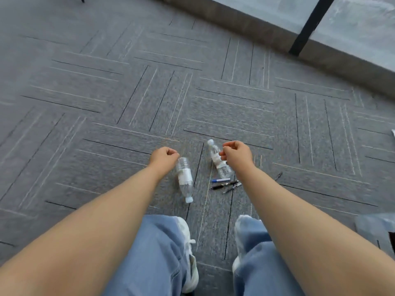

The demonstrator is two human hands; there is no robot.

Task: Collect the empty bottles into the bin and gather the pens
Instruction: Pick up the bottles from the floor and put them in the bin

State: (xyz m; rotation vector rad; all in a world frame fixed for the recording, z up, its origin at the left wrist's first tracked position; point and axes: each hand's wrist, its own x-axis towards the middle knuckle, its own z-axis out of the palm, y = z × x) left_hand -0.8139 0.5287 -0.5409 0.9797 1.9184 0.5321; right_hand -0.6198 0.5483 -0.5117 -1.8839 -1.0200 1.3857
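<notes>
Nothing's collected yet: two clear plastic bottles [184, 178] and scattered dark pens [224, 185] lie mid grey carpet [106, 103]; left hand [164, 155] and right hand [235, 152] curled, empty.

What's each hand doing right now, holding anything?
Left hand: fingers curled, holding nothing, near one bottle.
Right hand: fingers curled, holding nothing, near the other bottle.

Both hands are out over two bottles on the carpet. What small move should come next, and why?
Probably lower the left hand and open it onto the near bottle. Both bottles lie loose on the carpet, both hands look curled and empty, and the left hand sits right over that bottle's base. The right hand could take the far bottle likewise.
</notes>
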